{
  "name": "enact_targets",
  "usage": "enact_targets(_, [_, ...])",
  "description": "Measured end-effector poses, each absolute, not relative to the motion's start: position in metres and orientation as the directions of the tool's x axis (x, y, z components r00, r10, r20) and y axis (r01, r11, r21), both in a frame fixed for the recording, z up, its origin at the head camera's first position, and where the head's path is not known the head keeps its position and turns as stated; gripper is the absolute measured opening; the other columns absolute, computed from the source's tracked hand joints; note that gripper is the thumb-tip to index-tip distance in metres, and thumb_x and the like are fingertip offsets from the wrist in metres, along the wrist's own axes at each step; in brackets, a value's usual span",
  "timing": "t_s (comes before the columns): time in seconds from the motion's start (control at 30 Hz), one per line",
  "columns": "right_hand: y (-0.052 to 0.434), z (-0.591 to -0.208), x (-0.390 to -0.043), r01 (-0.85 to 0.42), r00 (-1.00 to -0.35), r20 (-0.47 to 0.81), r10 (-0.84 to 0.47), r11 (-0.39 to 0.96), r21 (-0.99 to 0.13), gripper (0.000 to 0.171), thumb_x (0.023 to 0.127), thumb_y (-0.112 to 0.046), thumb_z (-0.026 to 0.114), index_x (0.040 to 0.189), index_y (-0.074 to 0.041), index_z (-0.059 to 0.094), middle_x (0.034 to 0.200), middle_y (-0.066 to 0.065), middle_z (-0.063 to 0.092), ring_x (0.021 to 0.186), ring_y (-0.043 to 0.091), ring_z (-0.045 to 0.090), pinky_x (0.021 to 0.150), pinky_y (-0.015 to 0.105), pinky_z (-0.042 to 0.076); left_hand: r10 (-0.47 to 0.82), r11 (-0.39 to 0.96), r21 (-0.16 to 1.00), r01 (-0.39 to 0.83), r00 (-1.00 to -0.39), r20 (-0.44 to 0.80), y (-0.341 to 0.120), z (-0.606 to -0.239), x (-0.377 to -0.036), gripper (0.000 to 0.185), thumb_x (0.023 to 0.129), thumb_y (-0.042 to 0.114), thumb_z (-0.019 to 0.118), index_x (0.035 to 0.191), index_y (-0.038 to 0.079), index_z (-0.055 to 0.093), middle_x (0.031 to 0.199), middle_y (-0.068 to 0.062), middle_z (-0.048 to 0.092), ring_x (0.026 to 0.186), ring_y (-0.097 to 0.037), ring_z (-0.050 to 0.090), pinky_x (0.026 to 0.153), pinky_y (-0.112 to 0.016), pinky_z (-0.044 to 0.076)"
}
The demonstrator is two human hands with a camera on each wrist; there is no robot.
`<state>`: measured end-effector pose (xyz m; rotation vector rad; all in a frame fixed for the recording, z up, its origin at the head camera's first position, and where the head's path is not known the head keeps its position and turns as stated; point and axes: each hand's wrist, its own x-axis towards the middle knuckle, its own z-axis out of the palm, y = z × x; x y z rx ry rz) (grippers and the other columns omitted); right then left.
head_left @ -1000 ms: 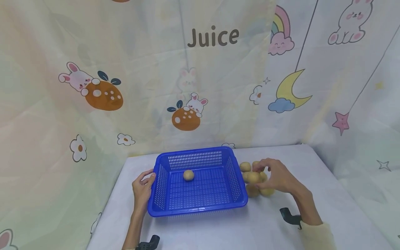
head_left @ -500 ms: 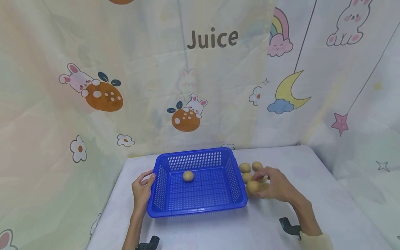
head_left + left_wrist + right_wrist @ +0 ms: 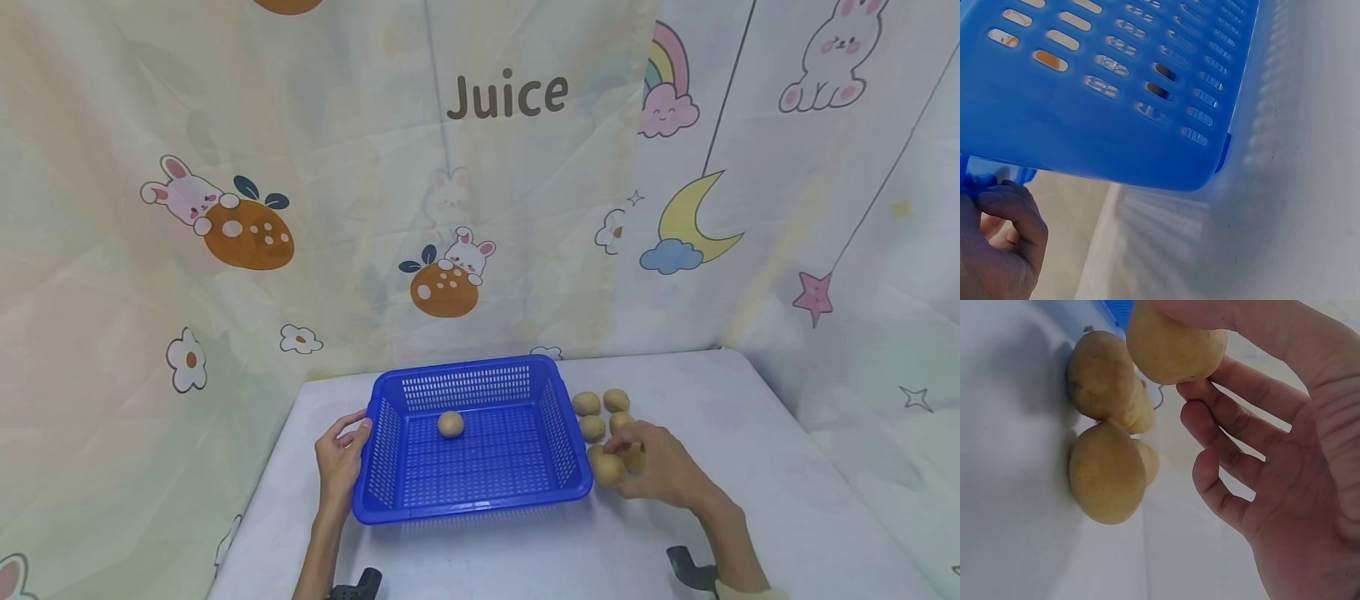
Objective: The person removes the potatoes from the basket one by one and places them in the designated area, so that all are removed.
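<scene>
On the white worktop (image 3: 525,550) our blue basket (image 3: 472,500) is the biggest thing: light, perforated plastic, likely springy at the walls, so we steady it where it is stiffest, at the rim; our left hand (image 3: 339,461) curls its fingers on the left edge there. One potato (image 3: 450,424) lies on the basket floor. Just right of the basket sits a loose cluster of potatoes (image 3: 602,414). Our right hand (image 3: 660,471) pinches one potato from the cluster (image 3: 1175,347) between thumb and fingertips, the other fingers spread. We judge it firm, dense, rounded and dry-skinned, best taken across its middle so it cannot roll out.
</scene>
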<state>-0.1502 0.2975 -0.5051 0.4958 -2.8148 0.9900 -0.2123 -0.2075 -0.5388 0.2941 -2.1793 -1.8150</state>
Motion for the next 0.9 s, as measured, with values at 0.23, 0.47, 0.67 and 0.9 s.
enact_targets(0.23, [0.297,-0.512,-0.14,-0.308,-0.951,0.191,-0.242,0.749,-0.586,0.047,0.064,-0.026,0.103,0.105,-0.025,0.08,0.102,-0.018,0.076,0.103,0.011,0.069,0.098,0.047,0.056,-0.326,0.186,0.983,0.01,-0.943,0.071,-0.207,-0.536,-0.211,0.035,0.11,0.025,0.067,0.138,0.003,0.071,0.094,-0.004,0.083,0.071,-0.004,0.075,0.064,-0.021,0.059])
enact_targets(0.47, [0.298,-0.52,-0.133,-0.291,-0.957,0.174,-0.234,0.762,-0.578,0.049,0.062,-0.027,0.104,0.104,-0.026,0.079,0.1,-0.02,0.075,0.103,0.008,0.07,0.099,0.042,0.058,-0.334,0.177,0.984,0.018,-0.939,0.078,-0.207,-0.538,-0.211,0.034,0.111,0.024,0.067,0.137,0.002,0.071,0.093,-0.003,0.083,0.072,-0.004,0.075,0.065,-0.021,0.059])
enact_targets(0.67, [0.297,-0.526,-0.13,-0.293,-0.956,0.157,-0.248,0.765,-0.574,0.05,0.062,-0.027,0.104,0.104,-0.027,0.077,0.1,-0.02,0.073,0.101,0.008,0.07,0.097,0.04,0.058,-0.326,0.18,0.984,0.012,-0.943,0.071,-0.206,-0.537,-0.21,0.035,0.111,0.025,0.066,0.138,0.004,0.071,0.092,0.002,0.083,0.073,-0.004,0.075,0.065,-0.02,0.059])
enact_targets(0.9, [0.295,-0.529,-0.127,-0.252,-0.967,0.118,-0.225,0.796,-0.551,0.048,0.062,-0.027,0.104,0.102,-0.03,0.078,0.099,-0.021,0.073,0.099,0.007,0.069,0.097,0.043,0.059,-0.326,0.167,0.986,0.024,-0.942,0.078,-0.208,-0.539,-0.211,0.033,0.111,0.024,0.067,0.137,0.004,0.072,0.088,0.009,0.081,0.072,-0.004,0.075,0.065,-0.02,0.059])
